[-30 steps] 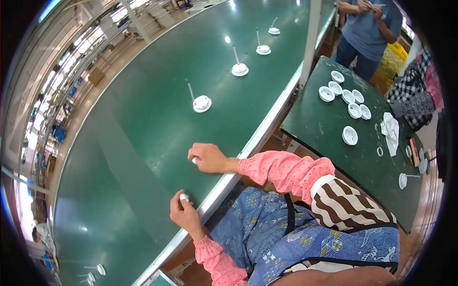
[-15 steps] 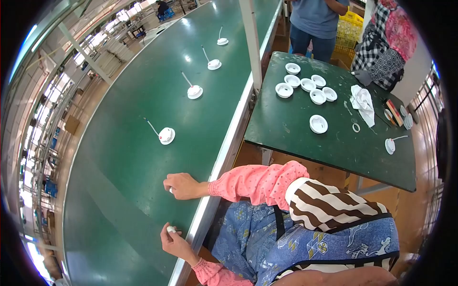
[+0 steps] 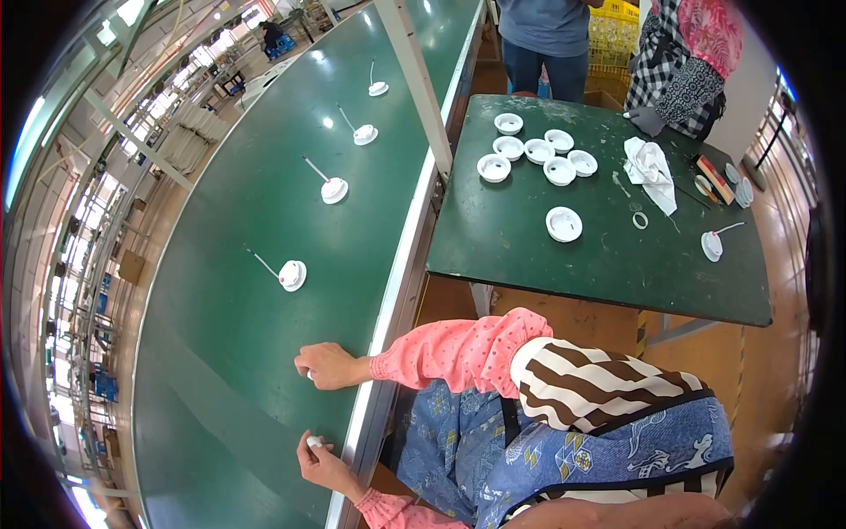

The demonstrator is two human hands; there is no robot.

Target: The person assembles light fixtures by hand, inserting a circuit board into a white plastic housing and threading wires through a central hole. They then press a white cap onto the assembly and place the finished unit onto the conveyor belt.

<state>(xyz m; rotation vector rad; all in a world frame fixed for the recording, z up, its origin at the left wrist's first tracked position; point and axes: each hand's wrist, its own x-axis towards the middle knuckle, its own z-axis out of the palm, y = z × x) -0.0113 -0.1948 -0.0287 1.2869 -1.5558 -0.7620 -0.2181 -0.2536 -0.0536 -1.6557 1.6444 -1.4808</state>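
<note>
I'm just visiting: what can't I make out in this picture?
All in the head view:
White bit at the right hand: mostly hidden by that hand.
White piece in the left hand: too small to identify.
Person in blue: head cut off by the top edge.
Farthest white disc on the green surface: too small for detail.

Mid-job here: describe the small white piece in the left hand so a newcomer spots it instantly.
Start at the long green surface, beside the smaller green table. Over its lower part, the pink-sleeved left hand, the lower of two, holds the small white piece at its fingertips. Unlike the white discs farther up, it shows no thin tube.
</note>
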